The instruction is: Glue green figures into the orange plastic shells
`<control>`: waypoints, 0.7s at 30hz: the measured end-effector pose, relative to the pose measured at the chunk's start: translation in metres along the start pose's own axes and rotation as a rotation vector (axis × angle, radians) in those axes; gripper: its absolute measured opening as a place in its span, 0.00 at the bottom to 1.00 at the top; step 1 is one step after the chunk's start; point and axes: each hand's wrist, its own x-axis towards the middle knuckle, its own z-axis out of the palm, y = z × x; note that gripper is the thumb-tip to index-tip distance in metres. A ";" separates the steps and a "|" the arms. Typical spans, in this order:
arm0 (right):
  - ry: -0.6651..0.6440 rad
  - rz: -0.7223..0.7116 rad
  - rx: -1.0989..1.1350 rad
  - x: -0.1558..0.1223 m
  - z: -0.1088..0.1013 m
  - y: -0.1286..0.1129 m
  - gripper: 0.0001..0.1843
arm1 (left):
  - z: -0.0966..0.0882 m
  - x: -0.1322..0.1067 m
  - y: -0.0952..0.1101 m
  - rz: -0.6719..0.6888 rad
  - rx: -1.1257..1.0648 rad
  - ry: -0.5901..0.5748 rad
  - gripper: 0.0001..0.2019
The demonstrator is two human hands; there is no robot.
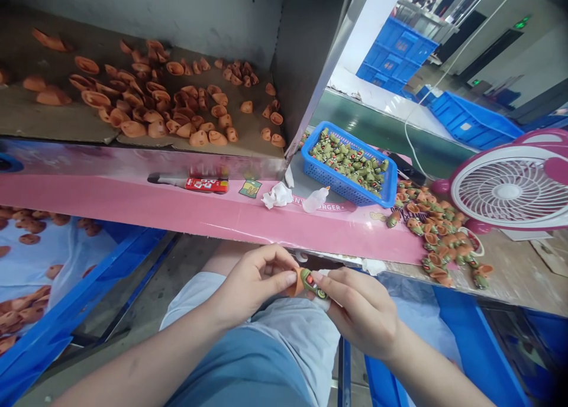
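Colours recorded: orange moulded pieces (151,108), olive-green figures (348,161), blue lattice-pattern plastic basket (332,179), pink-and-white fan (506,188).

Narrow gap between hands (255,286) (359,312) and pink cardboard ledge (177,209)

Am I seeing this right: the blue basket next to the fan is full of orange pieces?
Not quite: the head view shows the blue basket next to the fan is full of green pieces, not orange ones.
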 end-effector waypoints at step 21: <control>0.023 0.052 -0.074 -0.001 0.003 -0.002 0.18 | 0.006 0.003 -0.001 0.043 0.076 0.138 0.04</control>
